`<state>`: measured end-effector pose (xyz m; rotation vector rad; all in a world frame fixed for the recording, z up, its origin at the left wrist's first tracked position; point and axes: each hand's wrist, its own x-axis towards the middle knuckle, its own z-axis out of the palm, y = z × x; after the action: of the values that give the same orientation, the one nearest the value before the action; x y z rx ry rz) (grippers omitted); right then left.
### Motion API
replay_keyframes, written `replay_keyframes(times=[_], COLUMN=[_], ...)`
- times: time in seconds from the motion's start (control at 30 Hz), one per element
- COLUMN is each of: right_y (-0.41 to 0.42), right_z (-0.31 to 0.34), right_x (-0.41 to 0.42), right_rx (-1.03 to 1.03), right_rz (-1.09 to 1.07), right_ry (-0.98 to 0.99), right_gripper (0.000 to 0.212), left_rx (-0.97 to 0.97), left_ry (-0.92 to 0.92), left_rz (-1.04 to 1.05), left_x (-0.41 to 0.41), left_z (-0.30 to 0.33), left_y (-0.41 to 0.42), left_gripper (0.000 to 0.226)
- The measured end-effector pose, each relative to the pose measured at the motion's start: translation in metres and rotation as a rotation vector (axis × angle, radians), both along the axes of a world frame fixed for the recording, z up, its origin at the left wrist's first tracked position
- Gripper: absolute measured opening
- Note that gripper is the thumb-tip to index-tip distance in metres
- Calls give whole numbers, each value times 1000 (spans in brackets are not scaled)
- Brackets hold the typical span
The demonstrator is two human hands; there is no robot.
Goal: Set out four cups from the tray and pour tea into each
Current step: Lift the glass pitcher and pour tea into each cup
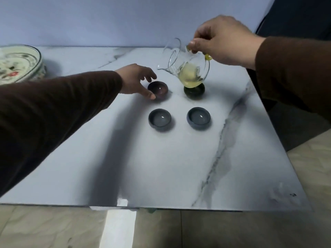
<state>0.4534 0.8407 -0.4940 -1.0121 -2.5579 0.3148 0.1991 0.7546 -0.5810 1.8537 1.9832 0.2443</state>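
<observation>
Hands (136, 78) at cup (158, 90), perhaps touching

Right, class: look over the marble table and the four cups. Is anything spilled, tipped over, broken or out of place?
Nothing stands out. Four cups sit upright in a square on the table, which shows no puddles. The right hand tilts the glass pitcher deliberately; the left hand steadies the purple cup.

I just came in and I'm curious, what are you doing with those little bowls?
A person is serving tea. The right hand tilts a clear glass pitcher of pale yellow tea above the far right dark cup. The left hand touches the far left purplish cup. Two grey cups sit nearer on the white marble table.
</observation>
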Motion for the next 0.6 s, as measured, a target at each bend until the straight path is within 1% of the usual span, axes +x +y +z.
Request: replay_keyframes(times=[0.1, 0.27, 0.6], right_y=[-2, -6, -1], right_z=[3, 9, 9], right_x=[-4, -8, -14], right_rx=[34, 37, 70], right_rz=[-6, -26, -32], right_ry=[-43, -63, -157], right_gripper=[27, 29, 25], left_rx=[-1, 21, 40], left_ry=[-36, -149, -140], left_rz=[40, 114, 156], left_x=[1, 7, 14], left_z=[-2, -9, -21], left_y=[-4, -5, 1], left_gripper=[70, 69, 60])
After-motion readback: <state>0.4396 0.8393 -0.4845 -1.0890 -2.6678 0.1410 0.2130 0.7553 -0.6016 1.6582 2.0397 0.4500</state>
